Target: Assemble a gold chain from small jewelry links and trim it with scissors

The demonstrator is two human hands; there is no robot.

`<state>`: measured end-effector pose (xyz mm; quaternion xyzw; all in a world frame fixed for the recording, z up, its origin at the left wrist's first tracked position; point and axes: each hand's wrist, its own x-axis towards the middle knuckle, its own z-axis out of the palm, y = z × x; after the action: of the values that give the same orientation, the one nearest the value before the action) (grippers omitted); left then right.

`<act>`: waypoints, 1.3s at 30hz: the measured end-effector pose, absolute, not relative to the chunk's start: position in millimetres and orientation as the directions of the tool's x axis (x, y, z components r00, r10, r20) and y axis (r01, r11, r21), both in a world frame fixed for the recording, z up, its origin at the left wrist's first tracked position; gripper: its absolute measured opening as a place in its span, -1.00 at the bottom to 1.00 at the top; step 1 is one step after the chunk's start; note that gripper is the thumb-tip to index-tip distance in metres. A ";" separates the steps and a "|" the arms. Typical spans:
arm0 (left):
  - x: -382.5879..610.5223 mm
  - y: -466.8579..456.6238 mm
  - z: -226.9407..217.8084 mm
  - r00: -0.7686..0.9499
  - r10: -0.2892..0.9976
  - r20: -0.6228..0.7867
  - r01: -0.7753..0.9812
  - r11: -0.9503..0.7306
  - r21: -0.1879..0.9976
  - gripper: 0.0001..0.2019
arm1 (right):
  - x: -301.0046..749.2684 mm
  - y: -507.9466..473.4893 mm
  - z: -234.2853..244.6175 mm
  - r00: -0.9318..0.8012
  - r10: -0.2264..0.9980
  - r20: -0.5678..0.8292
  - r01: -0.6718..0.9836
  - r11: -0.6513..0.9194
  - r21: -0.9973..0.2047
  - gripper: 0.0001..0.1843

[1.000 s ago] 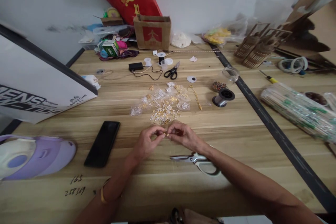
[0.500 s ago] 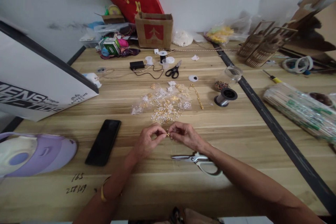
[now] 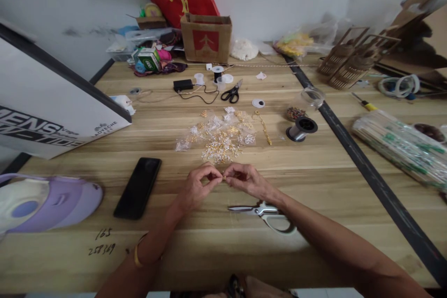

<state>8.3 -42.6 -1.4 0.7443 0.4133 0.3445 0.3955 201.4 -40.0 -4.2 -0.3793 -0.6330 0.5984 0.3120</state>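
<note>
My left hand [image 3: 199, 185] and my right hand [image 3: 248, 180] meet at the middle of the table, thumb and forefinger of each pinched together. Between the fingertips is a tiny gold bead-like piece [image 3: 224, 178], gripped from both sides; its exact shape is too small to make out. Just beyond the hands lies a loose pile of gold and clear beads [image 3: 221, 148], with small plastic bags of beads [image 3: 214, 125] behind it. White-handled scissors [image 3: 263, 212] lie under my right wrist, blades pointing left. A gold chain [image 3: 263, 128] rests to the right of the bags.
A black phone [image 3: 138, 188] and a purple-and-white appliance [image 3: 59, 202] are on the left. To the right stand a wire spool [image 3: 301, 129] and a jar of beads [image 3: 303, 104]. Black scissors [image 3: 231, 93] lie farther back, before a paper bag [image 3: 206, 39]. Bundled sticks [image 3: 398, 146] are far right.
Both hands stay in nearly the same place, still pinching the small gold piece, which looks slightly turned. The whole view has shifted very slightly.
</note>
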 end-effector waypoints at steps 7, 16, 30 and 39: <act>8.9 -42.5 -1.3 0.413 0.889 0.200 0.333 -0.351 0.875 -0.94 | 201.6 -39.7 -5.1 -0.509 0.859 -0.051 0.068 -0.019 -0.998 -0.83; 10.1 -42.9 -0.8 0.426 0.876 0.226 0.313 -0.377 0.872 -0.94 | 202.6 -40.2 -6.4 -0.541 0.838 -0.076 0.081 -0.038 -0.996 -0.85; 7.8 -41.7 -1.9 0.443 0.882 0.159 0.318 -0.321 0.892 -0.95 | 202.6 -40.9 -8.1 -0.523 0.850 -0.058 0.073 -0.023 -0.997 -0.86; 10.7 -43.7 -2.4 0.434 0.898 0.075 0.310 -0.227 0.923 -0.94 | 201.1 -41.3 -12.6 -0.545 0.837 -0.047 0.019 -0.043 -0.999 -0.84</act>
<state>10.7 -43.7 -2.4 0.7140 0.4229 0.3225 0.4554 201.1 -41.3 -12.6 -0.3502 -0.6113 0.6317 0.3236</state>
